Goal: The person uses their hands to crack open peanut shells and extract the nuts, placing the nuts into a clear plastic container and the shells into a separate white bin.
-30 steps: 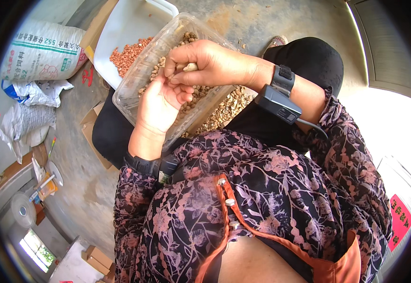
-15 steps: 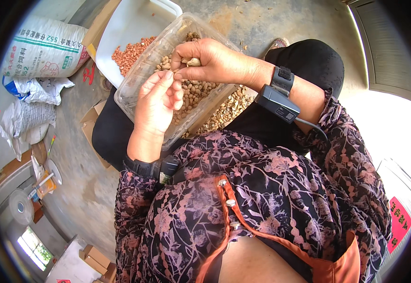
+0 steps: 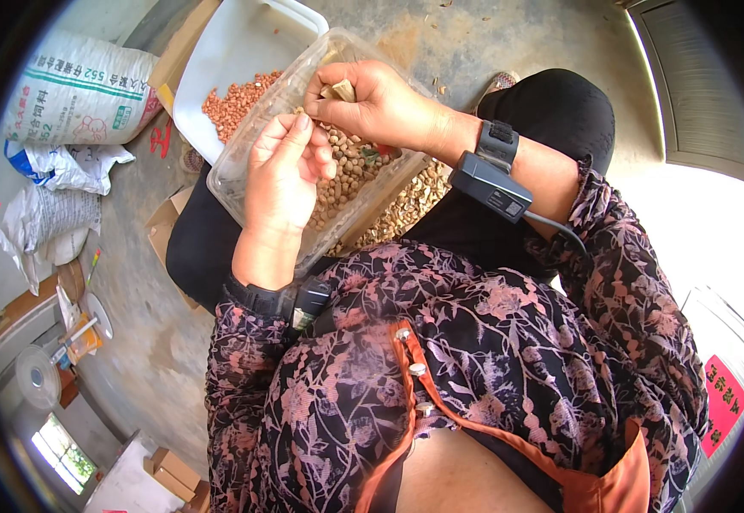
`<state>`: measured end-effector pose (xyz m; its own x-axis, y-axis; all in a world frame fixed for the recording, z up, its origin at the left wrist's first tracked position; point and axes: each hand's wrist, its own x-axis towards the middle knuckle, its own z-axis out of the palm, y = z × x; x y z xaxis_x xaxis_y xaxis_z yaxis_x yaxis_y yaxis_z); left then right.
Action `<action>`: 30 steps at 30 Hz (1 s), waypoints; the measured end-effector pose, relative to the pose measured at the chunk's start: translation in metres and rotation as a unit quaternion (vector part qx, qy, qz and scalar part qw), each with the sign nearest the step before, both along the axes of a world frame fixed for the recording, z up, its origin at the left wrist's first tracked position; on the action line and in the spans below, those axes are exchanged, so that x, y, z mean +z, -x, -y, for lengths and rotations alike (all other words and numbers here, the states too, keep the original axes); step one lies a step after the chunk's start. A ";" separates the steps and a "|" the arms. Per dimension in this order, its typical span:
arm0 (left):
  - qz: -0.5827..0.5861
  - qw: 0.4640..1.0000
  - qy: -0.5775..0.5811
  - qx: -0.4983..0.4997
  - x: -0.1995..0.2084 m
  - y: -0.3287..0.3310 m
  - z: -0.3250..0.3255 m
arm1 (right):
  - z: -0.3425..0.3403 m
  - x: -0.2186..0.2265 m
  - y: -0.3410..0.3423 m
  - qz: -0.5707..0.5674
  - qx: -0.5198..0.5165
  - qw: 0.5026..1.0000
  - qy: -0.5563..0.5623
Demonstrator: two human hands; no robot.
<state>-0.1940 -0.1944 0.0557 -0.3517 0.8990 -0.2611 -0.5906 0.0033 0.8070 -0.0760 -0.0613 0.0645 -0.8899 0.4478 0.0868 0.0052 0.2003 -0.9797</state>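
Observation:
Both of my hands meet above a clear plastic box (image 3: 228, 181) that holds unshelled peanuts (image 3: 346, 171). My left hand (image 3: 282, 162) pinches a small tan peanut between thumb and forefinger, mostly hidden by the fingertips. Close by, my right hand (image 3: 380, 107) is curled around pale peanut shells (image 3: 344, 90), and its thumb and forefinger reach down to the left fingertips. Beyond the box, red shelled peanuts (image 3: 237, 104) lie in a white plastic tub (image 3: 218, 47).
Broken shells (image 3: 410, 201) are heaped beneath the box's right side, between my legs. Feed sacks (image 3: 81, 90) lean at the far left. A cardboard box (image 3: 167, 224) stands beside my left knee, and a fan (image 3: 38, 376) is farther left.
My right hand has moved slightly up and left and tilted, so the shells in it show more. A red and green bit among the peanuts has come into view below it.

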 end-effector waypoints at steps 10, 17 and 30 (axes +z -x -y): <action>0.012 1.000 -0.027 0.008 0.010 0.000 -0.009 | -0.016 0.013 0.003 0.013 0.009 0.983 0.185; 0.006 0.999 -0.048 0.007 0.008 0.005 -0.007 | -0.018 0.000 0.008 -0.040 0.035 0.978 0.200; 0.011 0.998 -0.060 0.017 0.005 0.000 -0.010 | -0.016 0.009 -0.001 -0.059 0.075 0.974 0.204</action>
